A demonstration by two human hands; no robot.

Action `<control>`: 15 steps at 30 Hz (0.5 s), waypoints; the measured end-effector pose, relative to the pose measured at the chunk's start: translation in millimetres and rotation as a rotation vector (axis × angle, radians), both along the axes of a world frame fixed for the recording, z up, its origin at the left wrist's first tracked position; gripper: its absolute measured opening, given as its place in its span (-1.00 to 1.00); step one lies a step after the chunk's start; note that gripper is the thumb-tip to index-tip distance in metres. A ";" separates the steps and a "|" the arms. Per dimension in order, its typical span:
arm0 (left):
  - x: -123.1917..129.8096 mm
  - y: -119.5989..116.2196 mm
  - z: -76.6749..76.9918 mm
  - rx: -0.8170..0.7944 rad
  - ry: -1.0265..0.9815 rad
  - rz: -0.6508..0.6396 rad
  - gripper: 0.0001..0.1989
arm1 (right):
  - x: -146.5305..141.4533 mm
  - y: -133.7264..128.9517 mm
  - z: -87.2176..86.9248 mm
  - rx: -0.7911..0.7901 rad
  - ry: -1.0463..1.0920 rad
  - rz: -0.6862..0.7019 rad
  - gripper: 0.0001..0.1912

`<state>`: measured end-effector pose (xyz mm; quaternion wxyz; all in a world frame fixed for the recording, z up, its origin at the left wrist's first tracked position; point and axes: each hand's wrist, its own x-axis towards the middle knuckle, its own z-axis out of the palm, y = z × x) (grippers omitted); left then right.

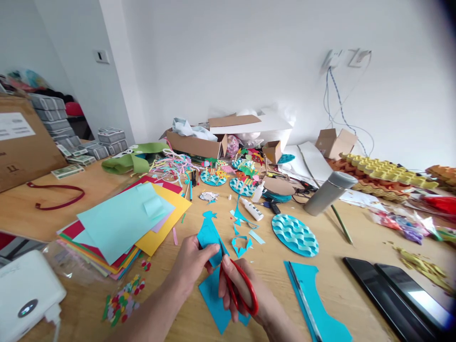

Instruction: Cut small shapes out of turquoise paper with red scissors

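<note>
Pinched between the thumb and fingers of my left hand (pixel 192 261) is a piece of blue paper (pixel 208 232). My right hand (pixel 242 285) grips red-handled scissors (pixel 253 294), whose blades lie against the right side of that paper, partly hidden by it. Below my hands a blue paper piece (pixel 215 304) rests on the table. Just beyond them are blue scraps, among them a jagged ring (pixel 241 245). A white glue bottle (pixel 252 209) lies farther back. To the right is a blue oval with wavy strips (pixel 295 235).
Stacked coloured paper (pixel 117 223) and paper dots (pixel 124 299) are on the left. A pen (pixel 304 299) lies on blue paper (pixel 320 304) at the right, beside dark tablets (pixel 384 294). A grey cylinder (pixel 329 192) and egg trays (pixel 384 173) stand farther back.
</note>
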<state>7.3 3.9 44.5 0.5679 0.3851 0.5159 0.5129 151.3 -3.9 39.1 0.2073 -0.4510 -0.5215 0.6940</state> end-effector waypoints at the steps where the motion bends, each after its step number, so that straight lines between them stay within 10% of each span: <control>1: 0.5 -0.3 -0.6 -0.006 -0.012 -0.020 -0.74 | 0.2 0.2 -0.2 0.003 0.001 -0.003 -0.20; 15: -0.3 -0.9 -2.0 -0.046 -0.055 -0.093 -0.75 | 1.6 2.7 -6.1 0.059 0.010 0.009 -0.21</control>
